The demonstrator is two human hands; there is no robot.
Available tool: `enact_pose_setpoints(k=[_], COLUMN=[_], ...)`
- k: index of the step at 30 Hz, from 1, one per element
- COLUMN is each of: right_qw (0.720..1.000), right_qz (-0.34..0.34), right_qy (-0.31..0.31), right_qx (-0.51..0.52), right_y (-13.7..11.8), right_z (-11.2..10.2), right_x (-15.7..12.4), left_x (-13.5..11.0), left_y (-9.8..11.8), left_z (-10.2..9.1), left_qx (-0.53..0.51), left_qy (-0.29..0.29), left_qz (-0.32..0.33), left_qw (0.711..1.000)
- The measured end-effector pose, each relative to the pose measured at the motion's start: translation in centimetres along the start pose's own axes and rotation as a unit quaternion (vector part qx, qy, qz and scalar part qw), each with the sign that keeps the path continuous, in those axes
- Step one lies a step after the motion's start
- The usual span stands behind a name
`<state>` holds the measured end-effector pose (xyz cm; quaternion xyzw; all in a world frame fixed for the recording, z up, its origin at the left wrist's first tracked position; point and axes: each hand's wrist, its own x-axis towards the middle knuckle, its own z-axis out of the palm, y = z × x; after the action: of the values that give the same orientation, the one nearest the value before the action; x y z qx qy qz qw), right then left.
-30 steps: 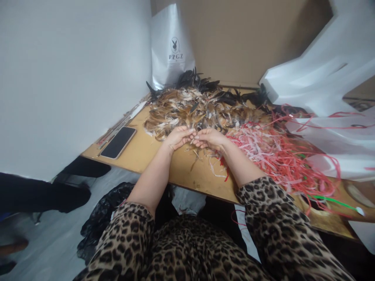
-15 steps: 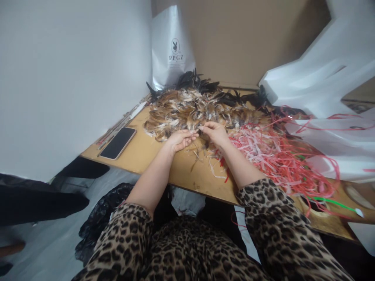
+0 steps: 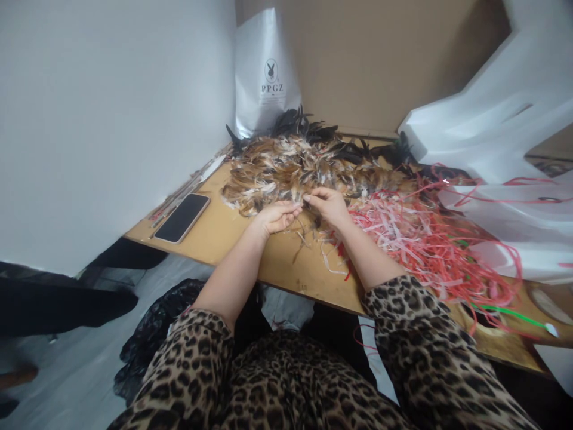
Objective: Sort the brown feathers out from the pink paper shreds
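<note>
My left hand [image 3: 281, 217] is closed in a pinch at the front edge of a heap of brown and white feathers [image 3: 277, 173]. Close beside it on the right, my right hand [image 3: 327, 205] also pinches, thumb against forefinger. The fingertips of both hands almost meet. Whatever lies between them is too small to make out. Black feathers [image 3: 298, 122] stand along the back of the heap. To the right of my right wrist spreads a tangle of red and pink ribbon strips [image 3: 416, 245]. A few loose feather bits [image 3: 304, 236] lie below my hands on the wooden table [image 3: 286, 263].
A smartphone [image 3: 182, 218] lies at the table's left side, near the white wall [image 3: 111, 119]. A silver-white bag [image 3: 268, 77] stands at the back. White plastic [image 3: 483, 119] fills the right. A green strip [image 3: 514, 313] crosses the right end. A black plastic bag [image 3: 156, 328] is on the floor.
Both hands stay in nearly the same place, still pinching. The whole view has shifted very slightly; nothing else has visibly moved.
</note>
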<state>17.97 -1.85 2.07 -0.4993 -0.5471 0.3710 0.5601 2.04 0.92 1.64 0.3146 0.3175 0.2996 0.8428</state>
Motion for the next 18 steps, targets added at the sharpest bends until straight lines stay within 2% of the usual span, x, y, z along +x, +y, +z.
enact_pose_setpoints(k=[4, 6, 10, 18], right_qw=[0.987, 0.977, 0.974, 0.982], right_qz=[0.112, 0.138, 0.139, 0.116], right_qy=[0.015, 0.013, 0.002, 0.039], right_qx=[0.118, 0.162, 0.181, 0.141], right_y=[0.2, 0.2, 0.3, 1.2], right_z=[0.1, 0.1, 0.3, 1.0], right_x=[0.2, 0.3, 0.3, 0.2], left_x=[0.6, 1.0, 1.3, 1.2], left_y=[-0.1, -0.2, -0.5, -0.8], left_z=[-0.3, -0.5, -0.4, 0.1], left_qx=[0.011, 0.021, 0.050, 0.074], left_qy=[0.025, 0.048, 0.050, 0.044], left_qz=[0.062, 0.103, 0.143, 0.123], left_qw=[0.998, 0.993, 0.987, 0.989])
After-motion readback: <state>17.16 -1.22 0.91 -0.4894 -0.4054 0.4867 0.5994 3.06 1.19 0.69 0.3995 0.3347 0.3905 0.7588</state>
